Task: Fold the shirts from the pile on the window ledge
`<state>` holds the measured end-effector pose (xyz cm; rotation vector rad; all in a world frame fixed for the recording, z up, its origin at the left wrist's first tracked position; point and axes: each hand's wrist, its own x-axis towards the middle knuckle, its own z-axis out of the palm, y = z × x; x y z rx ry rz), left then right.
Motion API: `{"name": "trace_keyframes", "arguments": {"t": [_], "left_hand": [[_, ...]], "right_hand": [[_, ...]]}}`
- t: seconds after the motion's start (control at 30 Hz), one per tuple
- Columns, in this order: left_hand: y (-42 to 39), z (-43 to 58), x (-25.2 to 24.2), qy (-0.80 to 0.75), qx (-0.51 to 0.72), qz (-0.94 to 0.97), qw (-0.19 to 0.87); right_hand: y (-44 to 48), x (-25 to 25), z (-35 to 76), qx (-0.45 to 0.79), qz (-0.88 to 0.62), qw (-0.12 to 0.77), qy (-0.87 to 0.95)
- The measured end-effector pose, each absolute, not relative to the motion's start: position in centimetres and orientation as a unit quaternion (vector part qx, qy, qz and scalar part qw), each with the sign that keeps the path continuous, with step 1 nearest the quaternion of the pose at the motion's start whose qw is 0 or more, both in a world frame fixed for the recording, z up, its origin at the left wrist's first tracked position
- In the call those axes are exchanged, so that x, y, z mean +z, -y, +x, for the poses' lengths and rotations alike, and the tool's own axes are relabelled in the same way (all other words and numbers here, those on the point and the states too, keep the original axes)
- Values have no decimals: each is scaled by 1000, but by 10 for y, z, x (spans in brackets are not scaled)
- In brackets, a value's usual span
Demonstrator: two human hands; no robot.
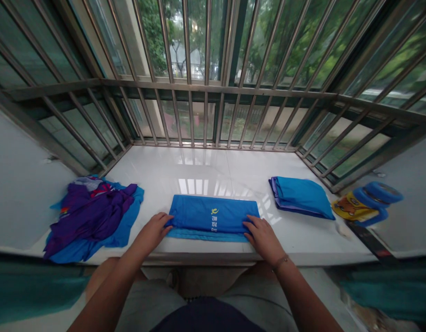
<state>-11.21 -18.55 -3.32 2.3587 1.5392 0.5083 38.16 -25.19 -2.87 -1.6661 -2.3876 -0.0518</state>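
Note:
A blue shirt (pixel 195 213), folded into a long flat strip with a yellow logo and white lettering, lies on the white sill in front of me. A lighter blue layer shows along its near edge. My left hand (pixel 157 227) grips the left end of the strip between thumb and fingers. At the opposite end my right hand (pixel 263 234) holds the cloth the same way, with the fingertips over the top. The fabric stays flat on the surface between my two hands.
A crumpled heap of purple and blue clothes (pixel 95 216) lies to the left. On the right sits a stack of folded blue clothes (pixel 303 196). Beyond it are a blue and yellow jug (pixel 361 203) and a dark flat object (pixel 372 240). Metal window bars (pixel 220 87) enclose the sill (pixel 206 161).

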Motion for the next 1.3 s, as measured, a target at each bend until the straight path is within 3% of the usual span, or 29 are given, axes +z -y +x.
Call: {"name": "trace_keyframes", "arguments": {"t": [0.2, 0.53, 0.77, 1.07, 1.3], "left_hand": [[185, -117, -19, -501, 201, 829, 146], [219, -113, -21, -453, 159, 861, 166], [232, -103, -22, -452, 197, 863, 107], [255, -109, -75, -425, 152, 890, 66], [262, -108, -67, -400, 214, 885, 106]], "right_hand": [[253, -13, 413, -29, -599, 59, 798], [271, -24, 422, -28, -615, 105, 781], [283, -23, 408, -56, -702, 154, 693], [313, -50, 419, -18, -560, 100, 822], [316, -44, 446, 29, -552, 119, 825]]}}
